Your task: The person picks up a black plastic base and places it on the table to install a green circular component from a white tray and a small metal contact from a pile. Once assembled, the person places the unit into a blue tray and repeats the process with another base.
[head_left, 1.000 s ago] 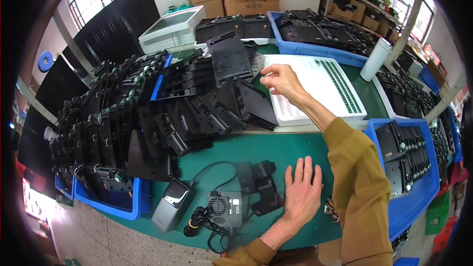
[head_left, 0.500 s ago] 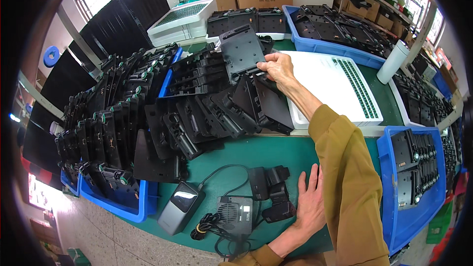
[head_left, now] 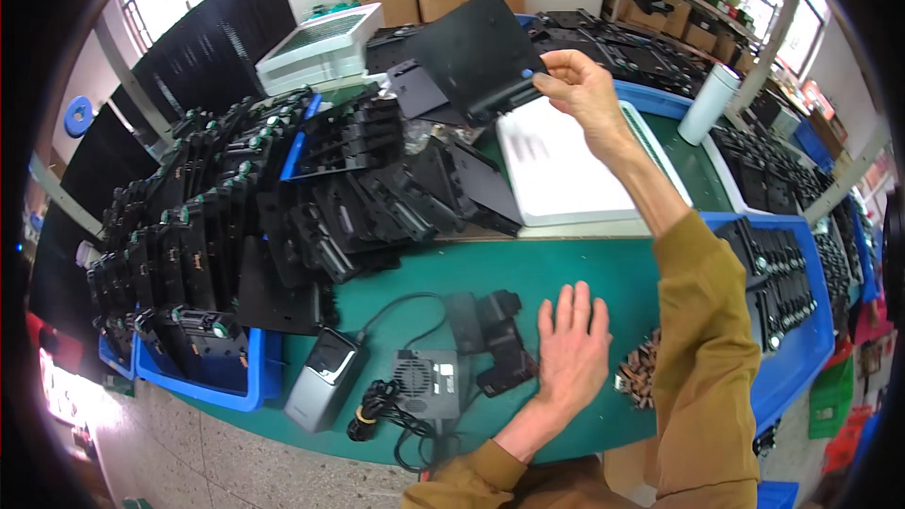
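Note:
My right hand [head_left: 589, 99] is closed on the edge of a black plastic panel [head_left: 481, 52], raised above the far part of the bench and tilted. Thumb and fingers pinch its lower right corner, near a small blue spot. On the green bench top [head_left: 377, 269], my left hand [head_left: 575, 349] rests with fingers spread and nothing in it. Just left of that hand lies a folded black device [head_left: 495, 344]. Beneath the raised panel are a white tray [head_left: 575, 170] and a row of leaning black plastic parts [head_left: 405, 193].
Blue bins [head_left: 255, 372] with many black parts stand at the left, and another blue bin [head_left: 801, 358] at the right. A grey power bank [head_left: 325, 382], a grey box with vents [head_left: 424, 382] and coiled cable lie in front. A white bottle [head_left: 709, 104] stands far right.
My right hand has lifted the panel up and to the right, and the panel has turned to show a smooth face. My left hand's fingers have spread on the bench. The view has shifted.

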`<state>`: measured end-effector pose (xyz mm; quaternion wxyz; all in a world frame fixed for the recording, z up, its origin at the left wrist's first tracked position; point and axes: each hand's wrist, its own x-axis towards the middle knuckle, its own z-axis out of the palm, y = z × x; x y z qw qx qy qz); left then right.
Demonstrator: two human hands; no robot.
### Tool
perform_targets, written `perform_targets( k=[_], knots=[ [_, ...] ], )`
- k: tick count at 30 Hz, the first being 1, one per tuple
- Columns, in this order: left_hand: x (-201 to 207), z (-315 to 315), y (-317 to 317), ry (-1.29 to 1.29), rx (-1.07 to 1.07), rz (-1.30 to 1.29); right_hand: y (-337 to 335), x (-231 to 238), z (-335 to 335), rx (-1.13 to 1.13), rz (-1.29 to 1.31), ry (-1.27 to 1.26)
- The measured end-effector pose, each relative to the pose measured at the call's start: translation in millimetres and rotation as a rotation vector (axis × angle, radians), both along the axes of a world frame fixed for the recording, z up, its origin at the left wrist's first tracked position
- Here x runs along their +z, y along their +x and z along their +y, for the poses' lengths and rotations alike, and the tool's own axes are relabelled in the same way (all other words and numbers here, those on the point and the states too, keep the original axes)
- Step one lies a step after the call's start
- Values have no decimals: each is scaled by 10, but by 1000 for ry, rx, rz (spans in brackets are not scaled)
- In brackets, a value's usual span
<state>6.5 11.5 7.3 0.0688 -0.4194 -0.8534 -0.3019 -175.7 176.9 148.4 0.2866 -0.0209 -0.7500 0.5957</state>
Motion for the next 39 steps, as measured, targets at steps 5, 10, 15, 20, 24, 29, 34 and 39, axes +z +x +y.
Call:
perform_targets(
  k=[5, 10, 15, 20, 24, 29, 34, 39],
  knots=[
    [-87, 49, -56, 156, 51, -14, 1112, 311, 523, 185, -363, 155],
    [-77, 7, -112, 399, 102, -162, 1586, 338, 816, 300, -789, 473],
    [54, 26, -105, 534, 90, -123, 1437, -113, 893, 432, -844, 520],
    [32, 17, -90, 350, -12, -18, 1089, -445, 597, 628, -729, 730],
    [45, -6, -118, 226, -2, -64, 981, -682, 232, 544, -613, 699],
    [54, 12, -106, 117, -26, -45, 1094, -785, 201, 403, -478, 593],
    [68, -5, -105, 45, -53, -68, 1238, -689, 372, 370, -439, 592],
    [46, 65, -91, 25, 68, -35, 1079, -485, 1148, -106, -485, 693]
  ],
)
